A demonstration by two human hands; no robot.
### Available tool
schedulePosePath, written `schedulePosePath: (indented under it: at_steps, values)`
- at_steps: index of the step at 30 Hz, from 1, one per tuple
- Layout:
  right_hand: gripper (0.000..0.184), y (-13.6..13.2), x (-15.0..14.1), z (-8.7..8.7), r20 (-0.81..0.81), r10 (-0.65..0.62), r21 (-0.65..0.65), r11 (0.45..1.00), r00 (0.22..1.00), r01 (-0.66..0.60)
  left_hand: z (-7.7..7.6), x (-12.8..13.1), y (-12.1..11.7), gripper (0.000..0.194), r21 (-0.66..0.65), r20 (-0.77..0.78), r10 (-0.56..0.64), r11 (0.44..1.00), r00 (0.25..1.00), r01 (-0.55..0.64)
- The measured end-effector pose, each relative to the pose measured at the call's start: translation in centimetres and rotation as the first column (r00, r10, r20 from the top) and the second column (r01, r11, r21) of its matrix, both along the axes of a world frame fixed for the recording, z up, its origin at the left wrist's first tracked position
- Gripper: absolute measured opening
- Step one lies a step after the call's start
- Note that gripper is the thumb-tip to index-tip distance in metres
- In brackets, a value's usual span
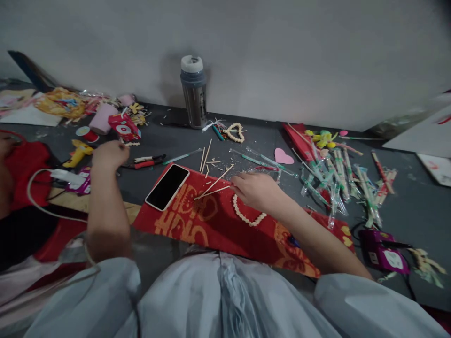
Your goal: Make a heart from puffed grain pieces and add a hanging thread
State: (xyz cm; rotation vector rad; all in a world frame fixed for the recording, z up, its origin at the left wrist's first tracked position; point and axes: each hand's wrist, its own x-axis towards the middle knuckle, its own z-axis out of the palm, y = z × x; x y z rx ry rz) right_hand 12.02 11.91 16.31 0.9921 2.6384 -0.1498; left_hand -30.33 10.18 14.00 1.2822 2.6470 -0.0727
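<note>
My right hand (255,190) is closed, fingertips pinched together and hiding whatever they hold. Beneath it, a heart outline of small pale wooden pieces (249,220) lies on a red printed cloth (225,234); the hand covers its upper part. A thin wooden stick (213,192) ends right by those fingertips. At the left, my left hand (110,156) is curled, its grip hard to make out. Near it are a yellow glue gun (78,152), red-and-black pliers (146,162) and a red box (124,126).
A white-edged phone (167,187) lies on the cloth. Behind stand a tumbler (193,94) and a finished wooden heart (235,133). Wrapped sticks (338,178), a pink paper heart (283,156) and a purple box (384,251) are on the right. Another person's arm (5,178) is far left.
</note>
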Motion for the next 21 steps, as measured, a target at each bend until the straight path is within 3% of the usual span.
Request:
schedulePosePath:
  at_steps: [6,15,17,21]
  values:
    - [0.032,-1.2,-0.4,0.7,-0.008,-0.033,-0.057,0.998,0.999,0.033,-0.1,-6.9,2.0,0.084,0.044,-0.017,0.225,0.974,0.974,-0.224]
    - [0.029,-1.7,0.6,0.7,-0.038,-0.115,-0.059,0.992,0.993,0.112,-2.0,-13.8,3.6,0.156,0.134,0.105,0.293,0.943,0.95,-0.305]
    - [0.028,-1.6,0.9,0.8,-0.038,-0.131,-0.058,0.99,0.991,0.128,-2.5,-14.6,4.0,0.158,0.14,0.124,0.291,0.941,0.949,-0.307]
    - [0.029,-1.0,1.2,1.1,0.008,-0.196,-0.084,0.977,0.98,0.196,-3.1,-15.4,4.7,0.139,0.126,0.063,0.196,0.971,0.979,-0.202]
